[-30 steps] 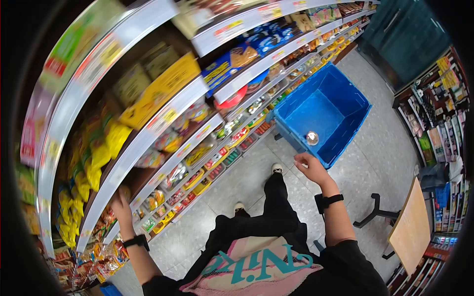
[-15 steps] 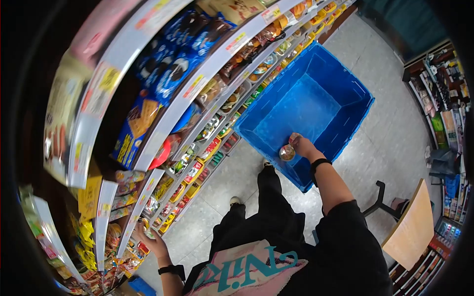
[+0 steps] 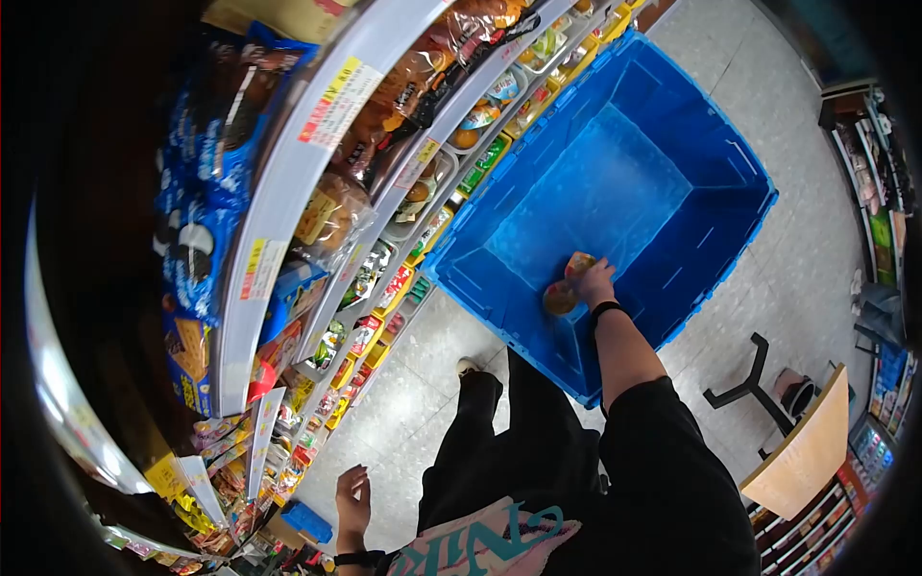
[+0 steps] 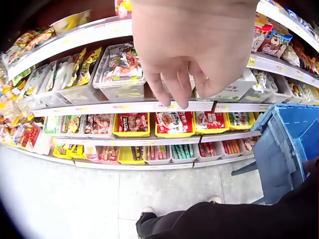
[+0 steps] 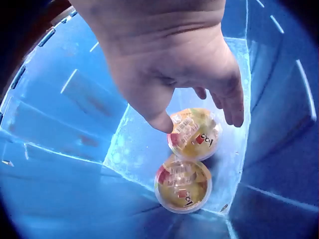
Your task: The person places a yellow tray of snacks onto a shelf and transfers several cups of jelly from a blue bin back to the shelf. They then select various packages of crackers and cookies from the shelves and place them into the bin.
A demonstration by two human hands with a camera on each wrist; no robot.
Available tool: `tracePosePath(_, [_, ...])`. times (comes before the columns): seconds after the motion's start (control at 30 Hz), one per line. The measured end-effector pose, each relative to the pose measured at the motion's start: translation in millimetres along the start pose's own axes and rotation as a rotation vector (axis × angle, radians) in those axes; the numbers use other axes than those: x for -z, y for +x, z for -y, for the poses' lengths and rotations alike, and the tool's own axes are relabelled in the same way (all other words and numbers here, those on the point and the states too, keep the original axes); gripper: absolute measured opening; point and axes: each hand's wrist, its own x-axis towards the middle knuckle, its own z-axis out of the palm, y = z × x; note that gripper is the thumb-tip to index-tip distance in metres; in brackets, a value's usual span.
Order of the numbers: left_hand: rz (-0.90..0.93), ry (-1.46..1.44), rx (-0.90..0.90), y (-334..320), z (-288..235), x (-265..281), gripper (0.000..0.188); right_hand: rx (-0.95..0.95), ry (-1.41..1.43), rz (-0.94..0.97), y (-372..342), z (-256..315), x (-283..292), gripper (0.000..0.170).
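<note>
Two round, clear-lidded fruit cups (image 5: 183,184) lie close together at one end of the blue crate (image 3: 711,278). My right hand (image 3: 594,282) reaches down into the crate over the second fruit cup (image 5: 194,135). In the right wrist view the thumb tip is right at that cup's edge, while the other fingers extend past its far side with a gap. My left hand (image 3: 353,497) hangs in front of the shelves with loosely bent fingers and nothing in it; the left wrist view has its back toward the camera.
Shelves (image 4: 164,107) of packaged snacks in plastic bins run along the left. Blue cookie packs (image 3: 206,182) sit on an upper shelf close by. At right stand a wooden-topped table (image 3: 802,446) with dark legs and another rack. Grey tiled floor (image 3: 427,350) lies below.
My right hand has gone down into the crate with a fruit cup, which now lies beside the one there before. My left hand has drawn back from the shelf. The crate appears larger and nearer.
</note>
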Motion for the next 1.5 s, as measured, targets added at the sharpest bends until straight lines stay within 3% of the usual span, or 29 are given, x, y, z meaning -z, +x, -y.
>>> tracePosePath(0.23, [0.212, 0.101, 0.14, -8, -5, -18, 0.029, -0.024, -0.008, -0.082, 11, 13, -19, 0.084])
tracePosePath(0.43, [0.208, 0.103, 0.128, -12, -9, -27, 0.029, 0.003, -0.012, -0.076, 15, 13, -12, 0.072])
tracePosePath(0.57, [0.197, 0.094, 0.111, -11, -10, -30, 0.028, 0.048, -0.022, -0.123, 10, 11, -2, 0.074])
tracePosePath(0.77, [0.168, 0.012, -0.041, 13, -37, -35, 0.028, 0.367, 0.291, -0.289, -2, 13, 6, 0.074])
tracePosePath(0.83, [0.155, -0.008, -0.1, 28, -59, -39, 0.028, 0.659, 0.542, -0.155, -21, 23, 17, 0.073])
tracePosePath(0.87, [0.148, 0.016, -0.218, 37, -73, -40, 0.027, 0.665, 0.547, -0.171, -34, 27, 24, 0.073])
tracePosePath(0.93, [0.145, 0.039, -0.412, 55, -103, -44, 0.027, 0.874, 0.667, 0.209, -94, 46, 57, 0.072])
tracePosePath(0.97, [0.168, 0.043, -0.495, 62, -127, -45, 0.03, 0.884, 0.668, 0.195, -120, 53, 69, 0.072])
tracePosePath(1.0, [0.174, 0.041, -0.637, 73, -134, -52, 0.037, 1.004, 0.553, 0.29, -145, 58, 79, 0.072])
tracePosePath(1.03, [0.229, -0.054, -0.551, 75, -157, -58, 0.051, 1.118, 0.43, 0.387, -164, 62, 81, 0.071])
tracePosePath(1.07, [0.245, -0.115, -0.6, 77, -177, -63, 0.067, 1.169, 0.432, 0.473, -179, 64, 76, 0.07])
tracePosePath(1.13, [0.173, -0.234, -0.671, 74, -218, -75, 0.078, 1.243, 0.322, 0.584, -204, 66, 61, 0.07])
tracePosePath(1.17, [0.178, -0.234, -0.678, 78, -226, -81, 0.078, 1.263, 0.211, 0.605, -214, 67, 54, 0.072])
tracePosePath(1.23, [0.079, 0.087, -0.915, 84, -235, -90, 0.084, 1.205, 0.122, 0.743, -233, 68, 42, 0.076])
tracePosePath(1.27, [0.229, 0.0, -0.693, 81, -234, -93, 0.082, 1.223, 0.139, 0.721, -239, 65, 37, 0.076])
tracePosePath(1.43, [0.259, 0.048, -0.581, 82, -204, -95, 0.073, 1.038, 0.223, 0.897, -191, 57, 22, 0.07])
tracePosePath(1.5, [0.235, 0.042, -0.563, 82, -188, -94, 0.073, 0.868, 0.353, 0.684, -149, 57, 20, 0.048])
